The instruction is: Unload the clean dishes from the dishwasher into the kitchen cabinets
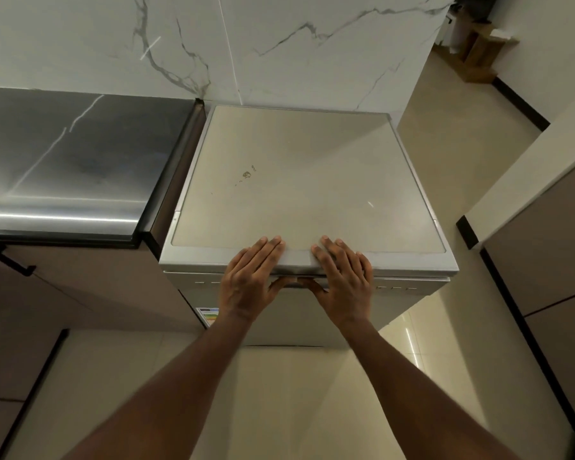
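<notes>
A silver freestanding dishwasher (306, 180) stands against the marble wall, its door closed. Both my hands rest on the front edge of its top. My left hand (251, 277) lays its fingers flat on the top, with the thumb tucked under the lip by the door handle recess (297, 283). My right hand (344, 277) mirrors it just to the right, thumb also under the lip. No dishes are in sight; the inside of the machine is hidden.
A dark shiny countertop (63, 167) adjoins the dishwasher on the left, with a lower cabinet and black handle (12, 262) beneath. More cabinet fronts (551, 293) stand at right. Cardboard boxes (478, 51) sit on the floor far back right.
</notes>
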### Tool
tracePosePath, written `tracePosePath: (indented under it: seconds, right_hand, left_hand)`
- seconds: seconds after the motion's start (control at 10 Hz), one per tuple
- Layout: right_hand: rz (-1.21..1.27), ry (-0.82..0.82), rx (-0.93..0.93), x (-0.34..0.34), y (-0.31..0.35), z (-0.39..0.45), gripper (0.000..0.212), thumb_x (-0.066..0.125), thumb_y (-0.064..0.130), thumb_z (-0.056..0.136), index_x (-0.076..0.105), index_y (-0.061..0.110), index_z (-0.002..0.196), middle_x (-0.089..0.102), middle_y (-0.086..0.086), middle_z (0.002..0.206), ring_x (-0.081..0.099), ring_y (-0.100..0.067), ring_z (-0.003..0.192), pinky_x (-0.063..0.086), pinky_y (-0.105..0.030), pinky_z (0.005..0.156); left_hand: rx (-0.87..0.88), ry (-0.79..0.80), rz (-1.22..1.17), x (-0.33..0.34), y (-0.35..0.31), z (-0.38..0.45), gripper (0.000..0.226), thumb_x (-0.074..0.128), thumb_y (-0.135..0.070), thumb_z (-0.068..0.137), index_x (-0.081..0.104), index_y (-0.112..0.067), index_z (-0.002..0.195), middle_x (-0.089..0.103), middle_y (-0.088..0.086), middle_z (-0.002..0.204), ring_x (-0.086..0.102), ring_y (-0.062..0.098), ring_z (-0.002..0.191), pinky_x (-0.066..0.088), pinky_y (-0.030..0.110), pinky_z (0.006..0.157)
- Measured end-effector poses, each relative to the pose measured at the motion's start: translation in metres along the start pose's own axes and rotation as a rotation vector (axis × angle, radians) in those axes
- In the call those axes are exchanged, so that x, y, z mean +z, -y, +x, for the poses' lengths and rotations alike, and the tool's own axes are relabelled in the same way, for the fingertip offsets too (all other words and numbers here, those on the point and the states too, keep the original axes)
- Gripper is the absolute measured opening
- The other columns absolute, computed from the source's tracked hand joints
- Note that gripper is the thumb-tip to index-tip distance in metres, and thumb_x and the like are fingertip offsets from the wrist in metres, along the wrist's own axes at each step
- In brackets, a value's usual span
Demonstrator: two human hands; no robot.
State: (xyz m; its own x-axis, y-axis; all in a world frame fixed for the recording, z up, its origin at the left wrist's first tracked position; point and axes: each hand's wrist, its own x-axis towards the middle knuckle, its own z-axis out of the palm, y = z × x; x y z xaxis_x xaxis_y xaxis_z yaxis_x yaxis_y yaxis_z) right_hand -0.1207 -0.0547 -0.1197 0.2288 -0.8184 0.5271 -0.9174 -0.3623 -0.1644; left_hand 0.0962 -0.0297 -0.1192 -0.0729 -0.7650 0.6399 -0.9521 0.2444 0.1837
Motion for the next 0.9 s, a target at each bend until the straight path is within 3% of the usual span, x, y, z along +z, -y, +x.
tracePosePath:
  seconds: [0.3, 0.5, 0.6, 0.7, 0.8, 0.9]
  right_hand:
    - [0.010, -0.050, -0.020, 0.004, -0.003, 0.003, 0.059, 0.053, 0.073, 0.096, 0.063, 0.035, 0.141, 0.052, 0.010, 0.156, 0.048, -0.020, 0.143, 0.035, -0.046, 0.114]
    - [-0.029, 0.001, -0.108, -0.002, -0.008, 0.016, 0.063, 0.060, 0.075, 0.090, 0.068, 0.029, 0.132, 0.061, 0.004, 0.146, 0.058, -0.023, 0.129, 0.043, -0.046, 0.103]
    - [-0.016, 0.103, -0.075, -0.025, 0.000, 0.029, 0.061, 0.065, 0.075, 0.081, 0.067, 0.031, 0.122, 0.063, 0.008, 0.132, 0.061, -0.021, 0.113, 0.044, -0.040, 0.097]
    - [-0.009, 0.214, -0.033, -0.046, 0.008, 0.050, 0.053, 0.055, 0.082, 0.081, 0.060, 0.033, 0.102, 0.056, 0.013, 0.107, 0.052, -0.015, 0.096, 0.044, -0.037, 0.085]
    - [0.000, 0.293, 0.034, -0.057, 0.016, 0.076, 0.049, 0.045, 0.080, 0.089, 0.054, 0.032, 0.089, 0.051, 0.013, 0.093, 0.051, -0.014, 0.090, 0.047, -0.038, 0.075]
    - [0.004, 0.331, 0.052, -0.058, 0.020, 0.083, 0.040, 0.046, 0.067, 0.096, 0.059, 0.029, 0.102, 0.059, 0.008, 0.106, 0.059, -0.019, 0.101, 0.051, -0.041, 0.082]
  left_hand:
    - [-0.037, 0.016, 0.024, -0.003, -0.006, 0.002, 0.060, 0.065, -0.057, 0.097, 0.058, -0.023, 0.146, 0.052, -0.011, 0.154, 0.046, 0.009, 0.144, 0.046, 0.039, 0.108]
    - [-0.030, 0.029, 0.027, -0.006, -0.008, 0.003, 0.061, 0.064, -0.057, 0.097, 0.058, -0.022, 0.146, 0.052, -0.009, 0.154, 0.047, 0.011, 0.144, 0.047, 0.040, 0.108]
    - [-0.070, 0.087, 0.000, -0.014, -0.012, 0.008, 0.060, 0.059, -0.058, 0.100, 0.058, -0.020, 0.147, 0.052, -0.008, 0.154, 0.047, 0.012, 0.144, 0.045, 0.040, 0.111]
    - [-0.003, 0.202, 0.007, -0.028, -0.008, 0.018, 0.066, 0.055, -0.064, 0.097, 0.061, -0.017, 0.143, 0.058, -0.003, 0.149, 0.053, 0.016, 0.139, 0.048, 0.037, 0.108]
    - [0.069, 0.360, 0.067, -0.052, 0.002, 0.048, 0.054, 0.054, -0.065, 0.096, 0.071, -0.022, 0.123, 0.073, -0.006, 0.121, 0.066, 0.017, 0.115, 0.060, 0.035, 0.078]
    - [-0.008, 0.325, 0.058, -0.074, 0.008, 0.088, 0.034, 0.056, -0.045, 0.100, 0.068, -0.021, 0.081, 0.065, -0.004, 0.073, 0.065, 0.021, 0.073, 0.041, 0.027, 0.046]
